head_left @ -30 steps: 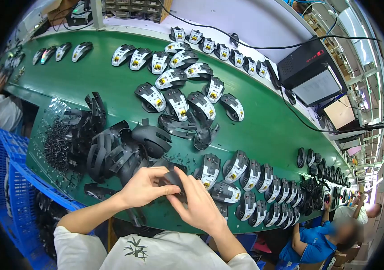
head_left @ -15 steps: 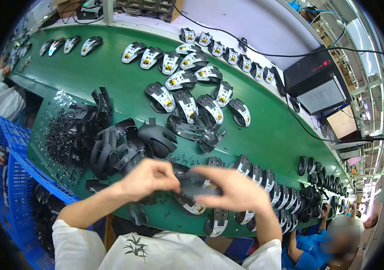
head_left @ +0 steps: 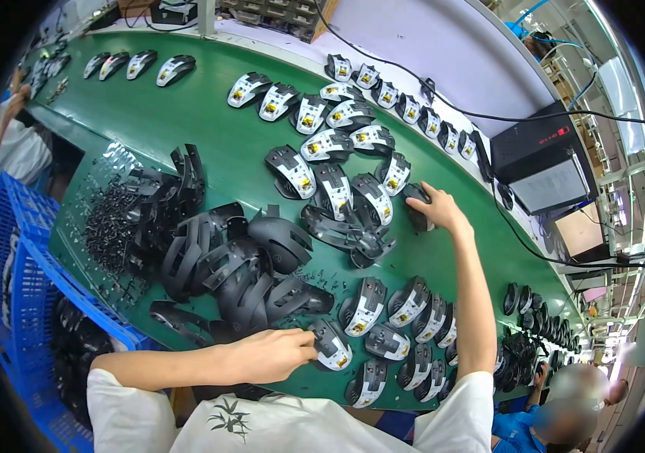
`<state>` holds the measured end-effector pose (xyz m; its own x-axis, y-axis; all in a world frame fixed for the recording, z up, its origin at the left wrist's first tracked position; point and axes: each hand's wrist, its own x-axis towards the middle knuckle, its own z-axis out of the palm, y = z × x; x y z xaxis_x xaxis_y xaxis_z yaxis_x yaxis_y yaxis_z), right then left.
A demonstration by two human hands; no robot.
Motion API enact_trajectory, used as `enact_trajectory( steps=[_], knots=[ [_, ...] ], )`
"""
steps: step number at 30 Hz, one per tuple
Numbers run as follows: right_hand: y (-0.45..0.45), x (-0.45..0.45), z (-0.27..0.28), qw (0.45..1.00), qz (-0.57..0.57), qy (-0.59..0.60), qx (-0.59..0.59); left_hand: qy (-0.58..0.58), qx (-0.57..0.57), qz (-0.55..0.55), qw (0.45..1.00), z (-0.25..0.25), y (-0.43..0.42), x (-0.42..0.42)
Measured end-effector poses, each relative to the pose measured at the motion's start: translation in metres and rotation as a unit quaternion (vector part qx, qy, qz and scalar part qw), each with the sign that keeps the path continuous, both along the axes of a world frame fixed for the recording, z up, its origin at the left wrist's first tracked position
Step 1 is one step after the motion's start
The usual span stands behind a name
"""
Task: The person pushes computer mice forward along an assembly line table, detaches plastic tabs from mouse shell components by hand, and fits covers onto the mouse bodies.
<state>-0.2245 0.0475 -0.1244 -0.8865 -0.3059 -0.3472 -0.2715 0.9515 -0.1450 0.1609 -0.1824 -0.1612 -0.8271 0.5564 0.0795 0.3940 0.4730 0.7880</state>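
The hands are well apart. The right hand (head_left: 437, 207), right of centre in the frame, is clamped on a dark, rounded plastic mouse body (head_left: 418, 219) at the green, smooth-topped table (head_left: 213, 124). The left hand (head_left: 283, 355), at lower centre, has bent fingers just beside a black-and-white plastic mouse body (head_left: 333, 346) (whether it grips anything cannot be told). Curved black plastic shells (head_left: 243, 278) lie heaped left of centre; a blue slotted plastic crate (head_left: 19, 208) occupies the lower left.
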Motion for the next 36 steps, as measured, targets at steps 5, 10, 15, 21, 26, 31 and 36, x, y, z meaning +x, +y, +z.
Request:
enact_trajectory(
  steps=[5, 10, 15, 21, 26, 31, 36],
  knots=[
    [0.021, -0.014, -0.061, 0.982, 0.087, 0.150, 0.071, -0.010, 0.049, 0.004, 0.999, 0.008, -0.003, -0.006],
    [0.035, 0.007, -0.056, 0.989, 0.048, 0.138, -0.029, -0.146, 0.113, 0.074, 0.980, 0.031, -0.012, -0.015],
    [-0.025, 0.111, 0.031, 0.978, 0.058, 0.120, -0.161, -0.343, 0.394, 0.192, 0.831, 0.030, -0.019, -0.032],
    [-0.079, 0.261, 0.040, 0.918, 0.288, 0.093, -0.255, -0.421, 0.571, 0.194, 0.678, 0.031, -0.029, -0.038],
    [-0.045, 0.257, 0.046, 0.835, 0.037, -0.208, -0.509, -0.398, 0.573, 0.184, 0.692, 0.032, -0.036, -0.035],
    [-0.014, 0.268, 0.016, 0.718, -0.107, -0.344, -0.595, -0.351, 0.524, 0.198, 0.751, 0.033, -0.033, -0.039],
    [-0.019, 0.290, -0.005, 0.656, -0.161, -0.315, -0.667, -0.299, 0.458, 0.240, 0.802, 0.022, -0.033, -0.035]
  ],
)
